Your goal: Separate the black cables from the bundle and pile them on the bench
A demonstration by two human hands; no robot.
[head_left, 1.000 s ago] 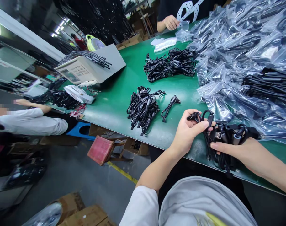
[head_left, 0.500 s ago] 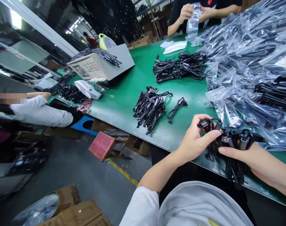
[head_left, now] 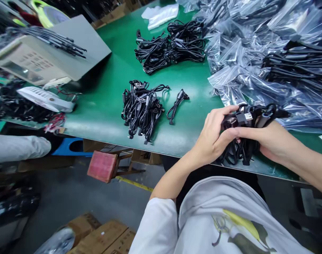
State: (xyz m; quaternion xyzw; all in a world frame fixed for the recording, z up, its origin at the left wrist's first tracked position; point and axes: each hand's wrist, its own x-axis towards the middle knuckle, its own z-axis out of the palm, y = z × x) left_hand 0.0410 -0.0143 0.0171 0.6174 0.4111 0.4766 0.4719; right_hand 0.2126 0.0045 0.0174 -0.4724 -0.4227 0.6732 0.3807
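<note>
Both my hands hold one bundle of black cables (head_left: 247, 121) over the near edge of the green table (head_left: 110, 81). My left hand (head_left: 212, 135) curls its fingers round the bundle's left end. My right hand (head_left: 267, 141) grips it from the right and below, with USB plugs sticking up between the fingers. A single coiled black cable (head_left: 177, 104) lies on the table left of my hands. Beyond that lies a pile of black cables (head_left: 142, 107).
A heap of clear bags holding cables (head_left: 269, 49) fills the table's right side. Another cable pile (head_left: 171, 44) lies further back. A beige machine (head_left: 52, 53) and a white fan (head_left: 44, 98) stand at the left. A red stool (head_left: 104, 169) and cardboard boxes (head_left: 97, 236) are on the floor.
My hands have closed together on the bundle and my left hand now wraps it. The view has dropped, so the person at the far end is out of sight.
</note>
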